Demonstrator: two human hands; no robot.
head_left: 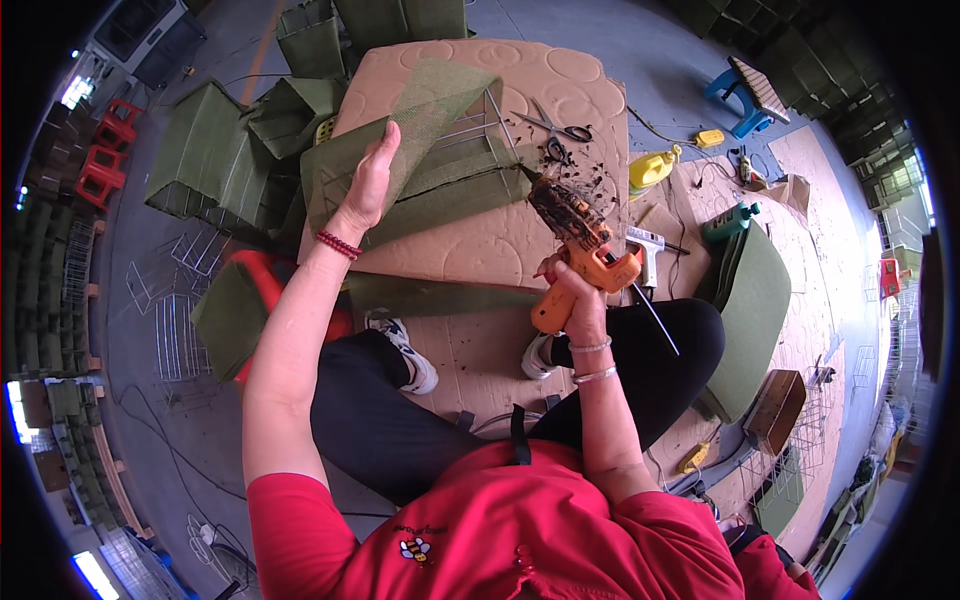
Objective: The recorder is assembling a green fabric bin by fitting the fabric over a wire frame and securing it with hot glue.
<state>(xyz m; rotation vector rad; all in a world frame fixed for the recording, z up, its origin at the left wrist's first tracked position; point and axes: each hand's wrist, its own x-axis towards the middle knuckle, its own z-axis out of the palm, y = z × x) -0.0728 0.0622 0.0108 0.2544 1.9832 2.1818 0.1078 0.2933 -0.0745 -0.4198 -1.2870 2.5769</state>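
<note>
My right hand point(586, 310) is wrapped round the handle of an orange hot glue gun point(598, 268). The gun's front is caked with dark residue, and a glue stick point(655, 320) juts from its back. Its nozzle points up and left, at the right end of a green mesh-covered piece point(450, 195) with a thin wire frame point(470, 130). Against the left part of that piece lies my left hand point(369, 185), fingers stretched out and flat. A loose flap of green mesh point(430, 95) rises beyond it. The underside of my left hand is hidden.
A cardboard-topped work surface point(560, 80) carries black-handled scissors point(555, 130) and dark glue bits. To the right are a yellow bottle point(652, 170), a white glue gun point(652, 245), a green bottle point(730, 222) and stacked green panels point(755, 310). Green boxes point(205, 155) stand left.
</note>
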